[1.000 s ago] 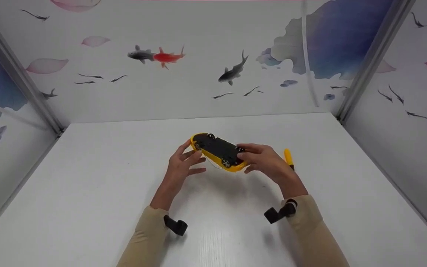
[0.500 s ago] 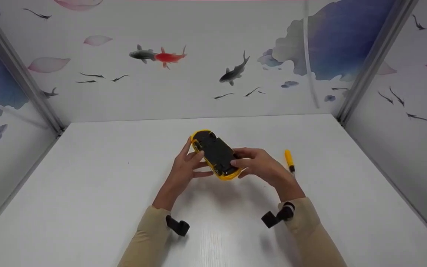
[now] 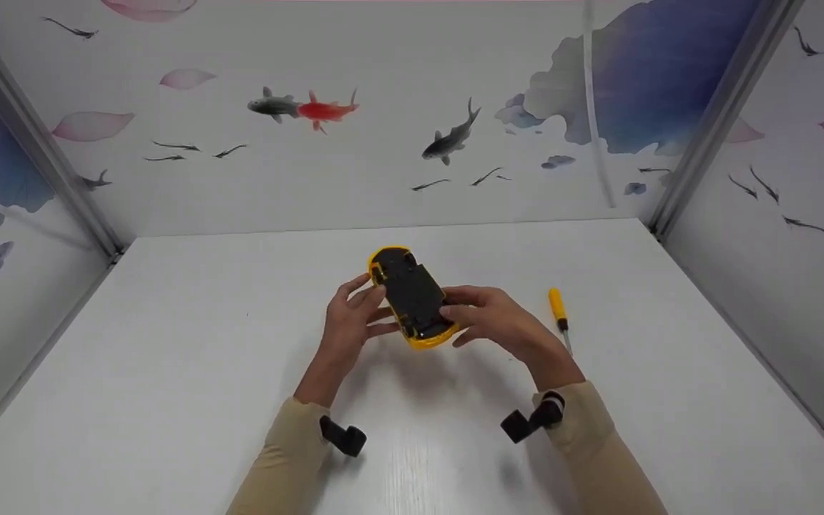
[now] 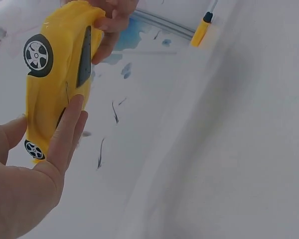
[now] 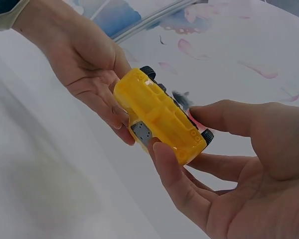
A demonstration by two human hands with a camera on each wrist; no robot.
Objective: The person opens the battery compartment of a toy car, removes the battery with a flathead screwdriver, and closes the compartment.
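Observation:
A yellow toy car (image 3: 415, 297) is held up over the table between both hands, its black underside turned toward the head camera. My left hand (image 3: 349, 315) grips the far-left end, thumb on the underside edge and fingers along the body. With thumb and fingers, my right hand (image 3: 501, 318) holds the near-right end. In the left wrist view the yellow side of the car (image 4: 60, 64) shows two silver-spoked wheels, with my left hand (image 4: 27, 184) at its lower end. The right wrist view shows one yellow end of the car (image 5: 159, 117), my right hand (image 5: 254, 154) holding it.
A screwdriver (image 3: 558, 307) with a yellow handle and metal shaft lies on the white table (image 3: 169, 372), right of my right hand. Its shaft end is hidden behind the wrist. Panels printed with fish and petals (image 3: 355, 179) enclose the table at the back and sides.
Both hands have turned the toy car, so its underside faces the head camera more fully and it stands more lengthwise. The right hand has shifted slightly left, uncovering more of the screwdriver.

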